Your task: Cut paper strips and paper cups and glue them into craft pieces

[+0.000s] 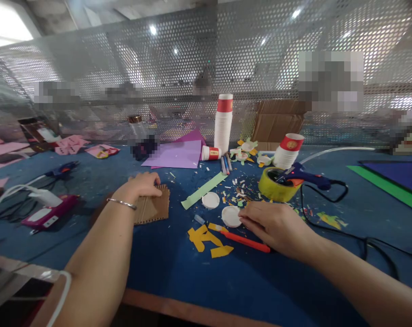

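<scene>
My left hand [144,185] rests on a square of corrugated cardboard [153,208], its thumb and fingers apart at the top edge. On the right, my right hand [272,222] has its fingers together at the rim of a white paper disc [231,216]; whether they pinch it is hard to make out. A second white disc [210,200] lies just behind, beside a light green paper strip [204,190]. Below the discs are an orange-red pen-like tool [247,242] and yellow paper cutouts [201,237].
A roll of yellow tape [277,185] holds up a blue glue gun [308,176] with a trailing cable. Behind stand stacked paper cups [223,125] and purple sheets [179,154]. A pink power strip [50,213] is at the left. Paper scraps litter the middle.
</scene>
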A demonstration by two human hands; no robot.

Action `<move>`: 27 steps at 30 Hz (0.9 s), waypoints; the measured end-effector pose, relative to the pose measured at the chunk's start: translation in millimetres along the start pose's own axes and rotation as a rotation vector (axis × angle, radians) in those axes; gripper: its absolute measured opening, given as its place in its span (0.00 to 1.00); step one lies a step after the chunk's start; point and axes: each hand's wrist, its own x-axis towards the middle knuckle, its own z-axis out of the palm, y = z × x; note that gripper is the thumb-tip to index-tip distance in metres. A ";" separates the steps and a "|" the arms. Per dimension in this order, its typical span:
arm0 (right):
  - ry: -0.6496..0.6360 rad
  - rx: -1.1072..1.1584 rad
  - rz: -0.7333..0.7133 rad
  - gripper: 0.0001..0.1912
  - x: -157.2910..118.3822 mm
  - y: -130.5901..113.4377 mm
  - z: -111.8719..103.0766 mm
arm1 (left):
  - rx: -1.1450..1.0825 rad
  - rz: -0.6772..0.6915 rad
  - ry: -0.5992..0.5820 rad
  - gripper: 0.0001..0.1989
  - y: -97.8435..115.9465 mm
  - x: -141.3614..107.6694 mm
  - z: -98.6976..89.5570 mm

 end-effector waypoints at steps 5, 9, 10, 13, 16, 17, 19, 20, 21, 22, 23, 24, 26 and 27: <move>-0.041 0.008 0.048 0.13 0.2 -0.1 -3.9 | -0.044 0.015 -0.100 0.14 6.4 -3.2 -6.1; -0.063 0.005 0.055 0.13 1.4 1.6 -3.7 | -0.094 0.059 -0.133 0.26 3.6 -9.9 -13.4; -0.065 0.005 0.053 0.13 1.8 2.0 -3.6 | -0.100 0.071 -0.151 0.29 2.6 -12.0 -14.2; -0.068 0.010 0.053 0.13 2.7 2.5 -3.9 | -0.100 0.081 -0.212 0.34 1.7 -17.1 -14.4; -0.067 0.011 0.048 0.14 2.8 2.4 -5.0 | -0.099 0.078 -0.269 0.29 5.8 -20.0 -14.9; -0.066 0.011 0.045 0.14 2.7 2.3 -5.5 | -0.105 0.089 -0.286 0.27 7.9 -21.0 -16.0; -0.063 0.011 0.039 0.14 2.5 2.1 -6.5 | -0.129 0.132 -0.321 0.23 12.2 -24.0 -20.2; -0.062 0.012 0.038 0.14 2.4 2.1 -7.1 | -0.145 0.157 -0.338 0.21 13.9 -26.0 -22.8; -0.059 0.014 0.037 0.14 2.3 2.0 -7.7 | -0.160 0.179 -0.355 0.20 14.9 -28.0 -25.6; -0.055 0.014 0.035 0.14 2.2 1.9 -8.3 | -0.177 0.201 -0.364 0.19 15.4 -30.0 -28.1; -0.050 0.014 0.034 0.15 2.3 1.8 -8.9 | -0.197 0.223 -0.365 0.19 15.4 -31.9 -30.3; -0.043 0.016 0.035 0.15 2.3 1.6 -9.4 | -0.220 0.247 -0.352 0.19 15.0 -33.8 -32.1; -0.025 0.029 0.042 0.15 2.7 0.7 -9.9 | -0.266 0.281 -0.302 0.19 14.1 -37.7 -34.9; -0.017 0.046 0.052 0.15 2.9 -0.1 -10.0 | -0.288 0.285 -0.275 0.19 14.2 -40.2 -36.2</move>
